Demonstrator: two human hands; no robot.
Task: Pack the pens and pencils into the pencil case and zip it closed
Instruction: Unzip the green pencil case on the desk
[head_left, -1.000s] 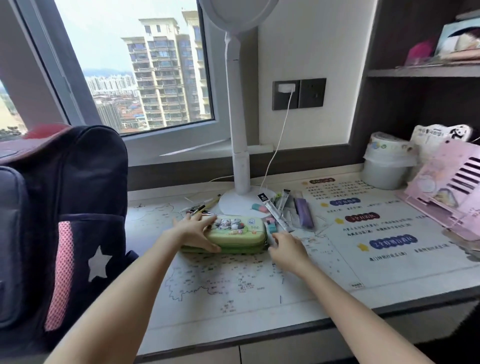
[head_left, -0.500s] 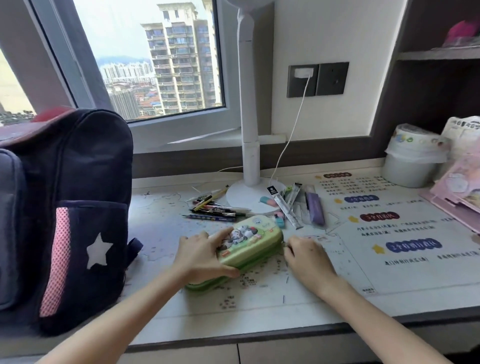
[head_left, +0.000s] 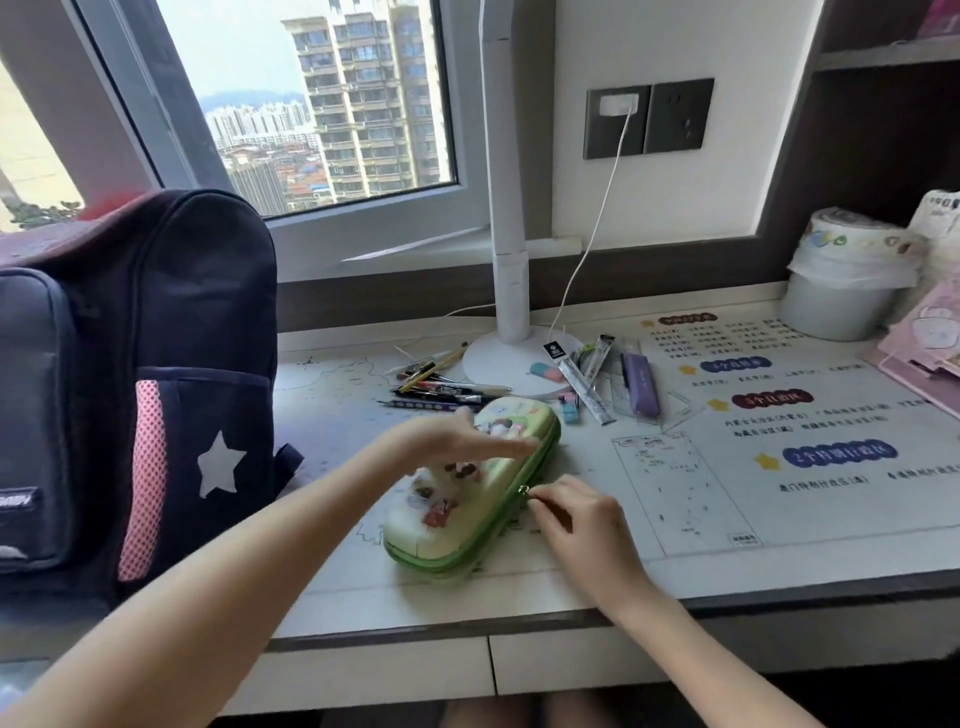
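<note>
As right hand (head_left: 576, 525) seemingly pinches zipper pull (head_left: 525, 489), pencil case (head_left: 467, 499) shut

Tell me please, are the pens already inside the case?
No, the pens lie loose on the desk behind the closed case.

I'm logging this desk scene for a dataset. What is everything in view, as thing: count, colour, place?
pencil case: one, green, zipped shut, desk front centre
pens and pencils: loose pile, mixed colours, behind the case
desk lamp: one, white, desk rear centre
erasers: one pink and blue on the lamp base; a second, pink and blue, by the case
purple box: one, right of the lamp
backpack: one, navy with white star, left
bin: one, white, rear right
wall socket: one, dark, white plug in it
left hand: flat over the case
right hand: pinching the zip pull
</note>
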